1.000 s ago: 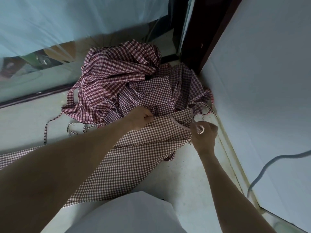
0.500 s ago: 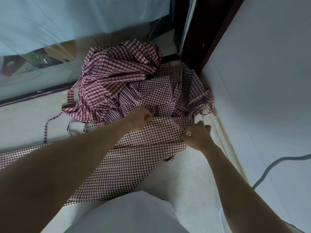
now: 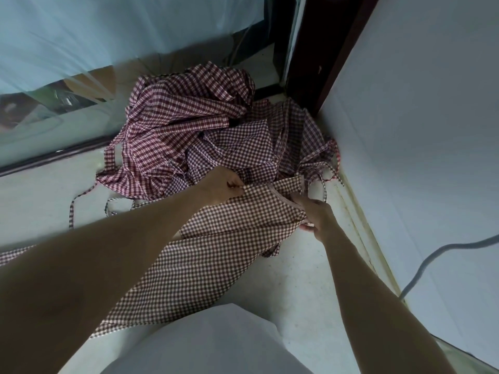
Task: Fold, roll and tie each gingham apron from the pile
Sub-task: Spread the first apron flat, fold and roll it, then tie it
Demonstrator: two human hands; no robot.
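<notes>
Apron [image 3: 216, 247] spread on floor [image 3: 291, 279] before pile [image 3: 199, 130]; left hand [image 3: 221, 184] and right hand [image 3: 314, 214] fingers pinched its top hem. Cloth looked light, limp, likely to slip; hold at bound edge

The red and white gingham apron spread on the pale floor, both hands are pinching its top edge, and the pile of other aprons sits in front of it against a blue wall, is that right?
Nearly. The head view shows the wall beside the pile of gingham aprons is white, not blue. The rest holds: the left hand and the right hand each pinch the top edge of the red and white gingham apron spread on the pale floor.
</notes>
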